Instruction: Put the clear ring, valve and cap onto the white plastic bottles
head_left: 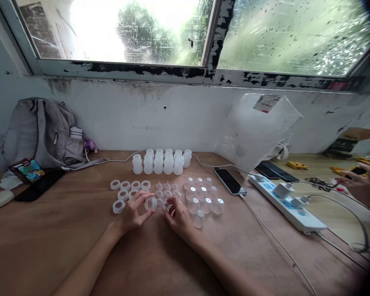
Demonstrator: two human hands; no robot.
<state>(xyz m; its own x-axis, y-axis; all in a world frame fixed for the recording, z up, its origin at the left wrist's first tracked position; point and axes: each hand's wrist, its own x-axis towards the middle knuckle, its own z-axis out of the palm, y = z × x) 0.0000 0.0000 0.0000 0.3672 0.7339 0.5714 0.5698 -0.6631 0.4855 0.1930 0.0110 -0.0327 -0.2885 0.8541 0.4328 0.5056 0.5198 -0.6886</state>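
Note:
My left hand [135,213] pinches a translucent white screw ring [151,204] between thumb and fingers, its opening facing me. Close beside it, my right hand [179,218] has its fingertips closed on a small clear piece [165,208], partly hidden by the fingers. Several more white rings [119,206] lie in rows left of my hands. Between and behind the hands sit small clear round parts with thin tips [167,186]. Clear domed caps [198,220] are laid out to the right. Frosted white bottles [158,164] stand upright in rows behind.
A charging phone [230,181] and a white power strip [286,201] with cables lie right. A plastic bag [259,127] leans on the wall. At left are a grey backpack [40,127] and a black phone [40,186]. Another person's hand [362,181] is at far right.

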